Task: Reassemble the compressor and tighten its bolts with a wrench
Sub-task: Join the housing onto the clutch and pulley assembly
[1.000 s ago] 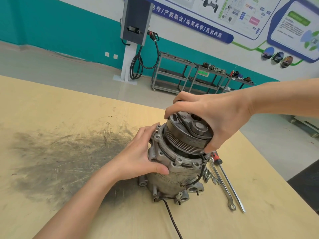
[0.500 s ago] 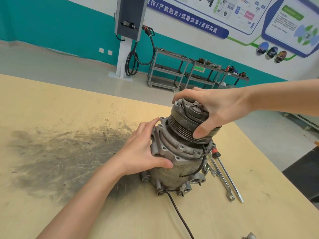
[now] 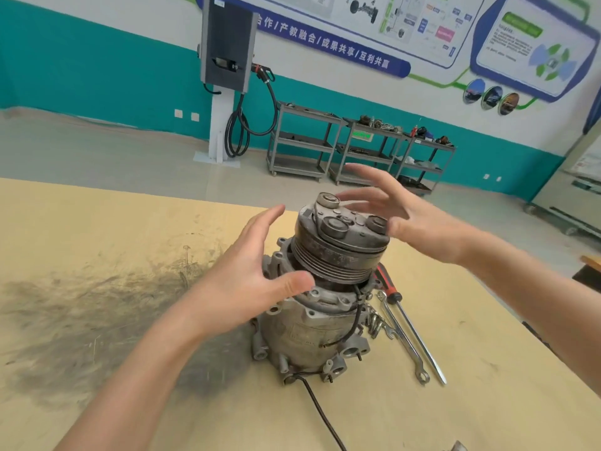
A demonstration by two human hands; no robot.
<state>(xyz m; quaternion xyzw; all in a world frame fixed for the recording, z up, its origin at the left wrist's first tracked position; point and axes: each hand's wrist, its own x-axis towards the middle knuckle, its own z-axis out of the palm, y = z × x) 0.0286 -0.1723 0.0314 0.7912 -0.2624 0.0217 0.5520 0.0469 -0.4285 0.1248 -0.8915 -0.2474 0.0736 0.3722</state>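
Two bare hands hover spread on either side of the compressor (image 3: pixel 320 297), and neither grips anything. My left hand (image 3: pixel 250 281) is spread with its palm turned toward the housing, fingers (image 3: pixel 260 227) straight and pointing up and away, thumb reaching toward the grooved pulley (image 3: pixel 335 258); whether the thumb tip touches the metal I cannot tell. My right hand (image 3: pixel 419 222) is likewise spread, fingers fanned loosely over the far right edge of the clutch plate (image 3: pixel 344 226), just beside it and not holding it. Between the two hands the compressor stands upright on the yellow surface (image 3: pixel 487 402), its long axis leaning a little toward the right, pulley and clutch plate on top and mounting lugs at the base. A black cable (image 3: pixel 320 408) runs from its base toward me. The tool I judge the next move needs, the wrench (image 3: pixel 401 340), lies flat on the surface to the right of the compressor's base, its long axis running from beside the housing toward me and to the right, with the ring end nearest me. A red-handled screwdriver (image 3: pixel 413 330) lies alongside it, just to its right, and a few loose bolts (image 3: pixel 374 320) sit by the wrench's far end against the housing. My right hand is the nearer one to these; it would have to drop down and toward me to reach them, while the left is well placed to steady the housing. A dark smudge (image 3: pixel 81 320) stains the surface to the left.
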